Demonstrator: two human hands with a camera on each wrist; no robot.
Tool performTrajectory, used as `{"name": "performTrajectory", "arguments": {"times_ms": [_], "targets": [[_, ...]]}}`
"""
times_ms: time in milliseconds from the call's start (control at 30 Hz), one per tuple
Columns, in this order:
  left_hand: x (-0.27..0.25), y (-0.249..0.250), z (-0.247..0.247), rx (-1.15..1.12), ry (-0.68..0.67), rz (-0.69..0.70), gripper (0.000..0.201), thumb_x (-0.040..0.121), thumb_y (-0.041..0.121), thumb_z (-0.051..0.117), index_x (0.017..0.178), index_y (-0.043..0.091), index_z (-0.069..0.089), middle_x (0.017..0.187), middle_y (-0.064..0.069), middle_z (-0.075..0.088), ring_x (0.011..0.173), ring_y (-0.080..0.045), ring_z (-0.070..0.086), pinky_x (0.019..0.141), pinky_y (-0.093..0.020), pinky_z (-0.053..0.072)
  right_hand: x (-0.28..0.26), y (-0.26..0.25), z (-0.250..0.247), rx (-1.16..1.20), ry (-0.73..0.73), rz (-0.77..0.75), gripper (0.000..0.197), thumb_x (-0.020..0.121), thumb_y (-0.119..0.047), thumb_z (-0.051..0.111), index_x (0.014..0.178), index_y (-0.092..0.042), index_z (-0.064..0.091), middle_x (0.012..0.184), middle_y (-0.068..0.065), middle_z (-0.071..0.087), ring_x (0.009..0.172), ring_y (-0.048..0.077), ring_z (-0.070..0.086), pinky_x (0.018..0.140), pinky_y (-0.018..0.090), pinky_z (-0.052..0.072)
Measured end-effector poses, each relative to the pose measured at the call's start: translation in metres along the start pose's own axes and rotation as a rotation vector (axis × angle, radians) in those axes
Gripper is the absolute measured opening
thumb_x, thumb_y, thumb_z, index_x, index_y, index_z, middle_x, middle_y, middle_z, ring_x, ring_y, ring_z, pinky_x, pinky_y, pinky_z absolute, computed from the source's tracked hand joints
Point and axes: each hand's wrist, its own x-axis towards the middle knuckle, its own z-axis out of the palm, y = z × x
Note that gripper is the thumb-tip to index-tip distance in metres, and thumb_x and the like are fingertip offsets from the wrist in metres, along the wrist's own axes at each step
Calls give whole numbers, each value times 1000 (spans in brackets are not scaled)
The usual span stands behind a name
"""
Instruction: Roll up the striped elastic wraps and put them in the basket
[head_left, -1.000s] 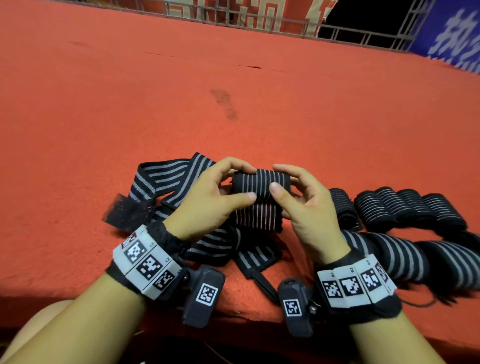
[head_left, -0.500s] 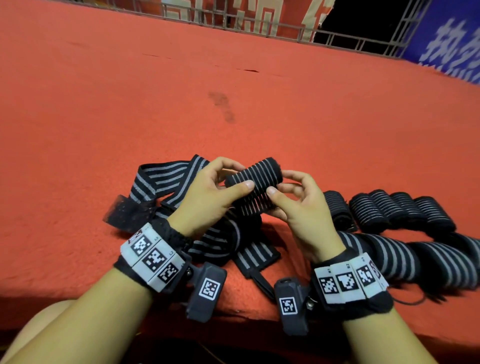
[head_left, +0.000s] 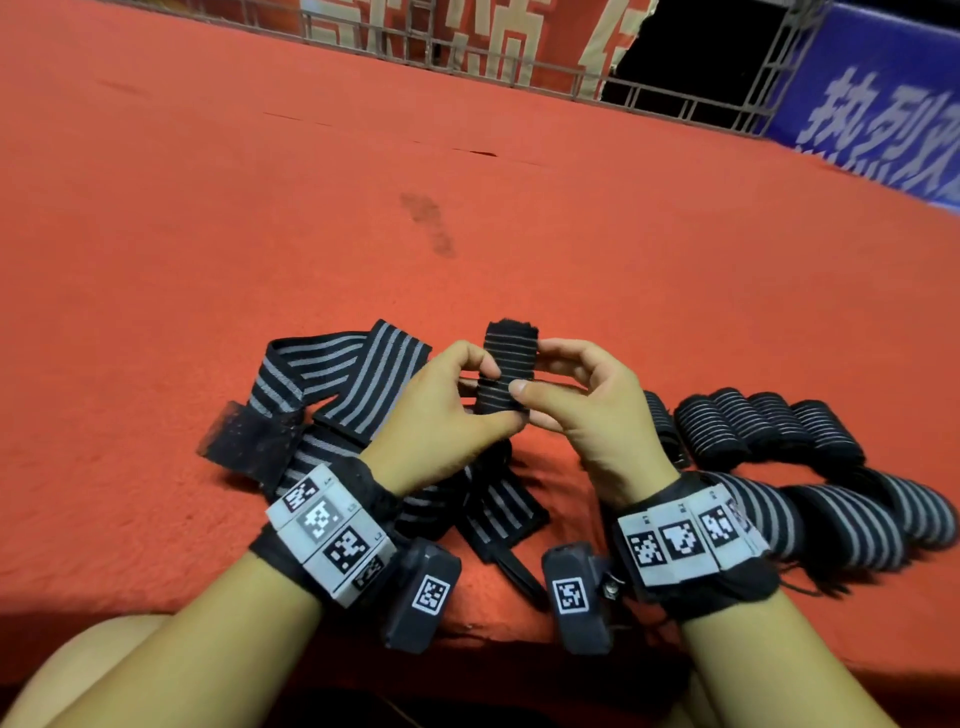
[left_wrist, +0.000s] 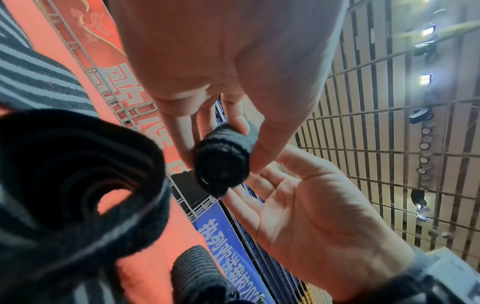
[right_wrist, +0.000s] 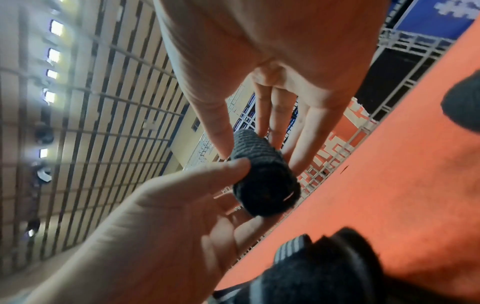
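Nearest, just above the front edge of the red carpet (head_left: 311, 234): left hand (head_left: 441, 410) and right hand (head_left: 597, 410), both pinching one rolled wrap (head_left: 508, 366) between thumb and curled fingers, held on end and clear of the surface.

Keep both thumbs pressed on the outer layer to stop the tail springing loose. Squeeze evenly, square up the ends, and release one hand only after securing a full grip with the other.

Beneath and to the left of the hands: loose striped wraps (head_left: 343, 374), flat and tangled, not yet rolled. Just to the right: a row of finished rolls (head_left: 763, 426) lying side by side, with fatter rolls (head_left: 841, 519) closer to the edge. No basket in any view, so worth locating before carrying. Farther off: bare carpet, then a metal railing (head_left: 467, 57).

From the head view, only the roll's striped side. From the wrist views, its near end (left_wrist: 221, 170) (right_wrist: 267, 191), wound tight to the core, plus both palms, hidden from above.
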Motion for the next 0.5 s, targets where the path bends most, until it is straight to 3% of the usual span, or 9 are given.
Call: {"name": "performTrajectory", "arguments": {"times_ms": [100,200,267,333,400,433,500], "targets": [[1,3,4,-6,-68,-17,43,76,7,75,109,19,50,109,-1,66,95,-19,71,84,-41,59,4,-4,-8,-195,23,-7,45,71,-10,87,110,-18,68,108,2,74,92,21,75,83,44,61],[6,3,14,-66,-109,-84,54,75,-3,69,120,19,48,117,-2,65,95,-13,71,81,-36,58,9,-9,-20,-260,38,61,40,75,-3,83,110,-14,69,110,11,69,95,29,73,80,50,62],[10,2,25,-58,-135,-112,56,79,-9,66,126,17,50,124,0,61,93,-10,71,75,-31,59,16,-13,-31,-276,29,134,38,78,2,79,113,-8,67,109,16,65,92,27,71,77,46,63],[15,2,37,52,-156,-134,61,77,0,68,134,16,52,132,-1,46,94,-17,71,73,-28,58,23,-16,-42,-303,6,213,39,81,4,77,116,-6,63,107,19,62,88,24,68,73,41,63],[18,6,49,171,-175,-160,72,67,17,66,138,15,53,130,-2,37,97,-24,68,79,-28,56,29,-16,-52,-330,-1,268,38,81,3,77,114,-10,61,105,18,60,87,26,68,71,43,63],[22,6,53,187,-183,-173,73,63,22,62,135,14,56,126,-3,41,95,-23,67,80,-29,54,31,-14,-55,-338,1,286,37,81,4,77,111,-11,60,105,18,59,87,27,68,70,43,63],[26,10,61,172,-220,-156,58,63,24,59,119,14,67,110,-6,65,77,-14,65,71,-28,53,34,-10,-60,-357,8,311,35,82,5,76,107,-12,59,104,18,58,85,28,68,68,42,63]]}}
